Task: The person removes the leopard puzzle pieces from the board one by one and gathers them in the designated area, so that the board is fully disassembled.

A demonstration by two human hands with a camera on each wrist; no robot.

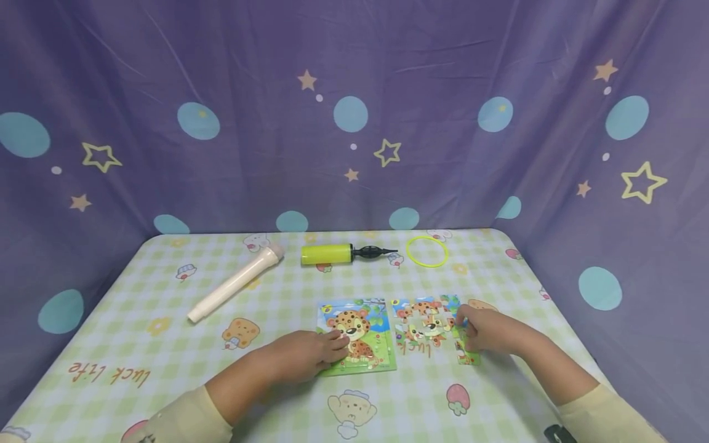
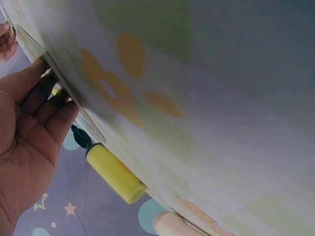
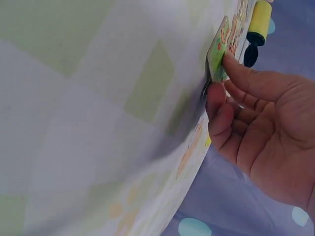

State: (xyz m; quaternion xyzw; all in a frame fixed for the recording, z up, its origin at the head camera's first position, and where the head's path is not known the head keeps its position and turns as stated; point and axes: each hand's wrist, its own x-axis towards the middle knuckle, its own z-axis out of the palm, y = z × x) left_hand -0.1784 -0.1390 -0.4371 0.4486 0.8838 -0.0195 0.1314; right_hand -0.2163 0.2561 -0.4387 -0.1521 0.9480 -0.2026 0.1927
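Observation:
A square leopard picture board (image 1: 372, 338) lies near the middle of the table. My left hand (image 1: 310, 355) rests its fingertips on the board's left part, and in the left wrist view those fingers (image 2: 63, 118) meet its face. Right of it lies a leopard jigsaw puzzle (image 1: 423, 307), partly assembled, with gaps where the tablecloth shows through. At the puzzle's right side my right hand (image 1: 490, 331) pinches a green puzzle piece (image 3: 216, 54) between thumb and fingers. The piece tilts up from the cloth in the right wrist view; part of it is hidden behind the fingers.
Behind the boards lie a yellow hand pump (image 1: 327, 254) with a black nozzle and a yellow ring (image 1: 427, 251). A pale cream stick-shaped object (image 1: 235, 284) lies at the left. A purple curtain (image 1: 249, 172) stands around the table's back and sides.

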